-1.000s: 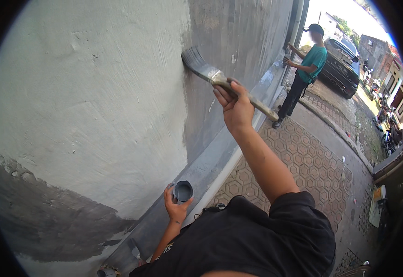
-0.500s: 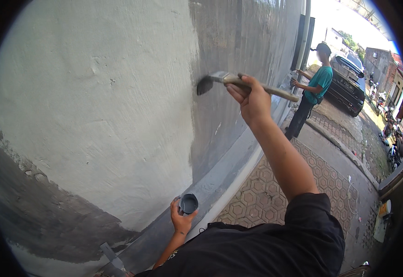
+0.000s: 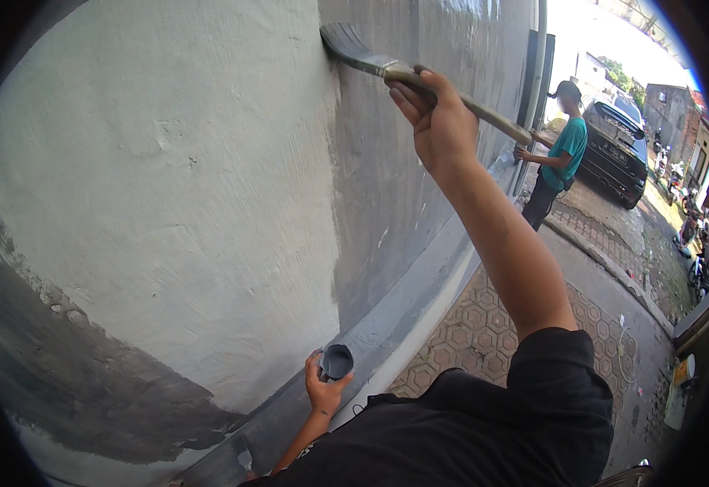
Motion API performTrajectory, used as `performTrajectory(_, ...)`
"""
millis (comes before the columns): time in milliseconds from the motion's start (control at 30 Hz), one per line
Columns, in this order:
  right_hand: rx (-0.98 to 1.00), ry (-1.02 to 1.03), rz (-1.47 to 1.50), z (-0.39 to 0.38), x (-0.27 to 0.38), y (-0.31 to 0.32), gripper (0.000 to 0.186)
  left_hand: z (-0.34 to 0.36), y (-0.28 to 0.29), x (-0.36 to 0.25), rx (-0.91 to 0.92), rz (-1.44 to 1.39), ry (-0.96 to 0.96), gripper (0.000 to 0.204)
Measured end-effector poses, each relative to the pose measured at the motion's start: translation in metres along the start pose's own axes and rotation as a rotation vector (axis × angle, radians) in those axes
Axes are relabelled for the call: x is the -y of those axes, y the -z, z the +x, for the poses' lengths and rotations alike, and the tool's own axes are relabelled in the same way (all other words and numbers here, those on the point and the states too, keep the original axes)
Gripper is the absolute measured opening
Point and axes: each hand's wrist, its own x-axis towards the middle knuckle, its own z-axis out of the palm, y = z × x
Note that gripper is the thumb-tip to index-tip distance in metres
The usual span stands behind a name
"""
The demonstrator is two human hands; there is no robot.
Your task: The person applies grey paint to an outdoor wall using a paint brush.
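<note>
My right hand (image 3: 443,122) is closed around the handle of a wide paintbrush (image 3: 403,73), its arm stretched up and forward. The dark bristles bend against the wall (image 3: 208,178), right at the border between pale unpainted plaster and the dark grey coat (image 3: 419,49). Lower down, my left hand (image 3: 323,390) grips a small round cup (image 3: 337,363) with grey paint inside, held near the wall's base. Another grey painted patch (image 3: 86,357) covers the lower left of the wall.
A grey ledge (image 3: 387,333) runs along the wall's foot beside hexagonal paving (image 3: 460,333). Farther along stands a person in a teal shirt (image 3: 567,146), at the wall's end near a pipe (image 3: 539,73). Behind are a dark car (image 3: 614,150) and parked motorbikes. A pale bucket (image 3: 680,381) stands at right.
My right hand has carried the brush up and a little left along the paint border, and the bristles are now splayed on the wall. The cup has barely moved.
</note>
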Motion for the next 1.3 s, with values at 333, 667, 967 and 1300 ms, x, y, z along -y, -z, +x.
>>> performTrajectory(333,-0.161,-0.297,-0.205,-0.096,-0.01,0.11,0.033,-0.001,-0.004,0.003,-0.023,-0.007,0.07,0.081)
performTrajectory(667,0.208,0.289,0.121,0.05,0.05,-0.09,0.021,0.004,-0.032,-0.018,0.018,0.114,-0.049,0.082)
performTrajectory(967,0.18,0.167,-0.059,-0.031,0.014,-0.016,0.032,0.008,-0.01,0.007,-0.048,0.095,-0.029,0.08)
performTrajectory(1300,0.225,0.276,0.079,0.033,0.01,-0.076,0.031,0.019,-0.031,-0.025,0.025,-0.009,0.047,0.081)
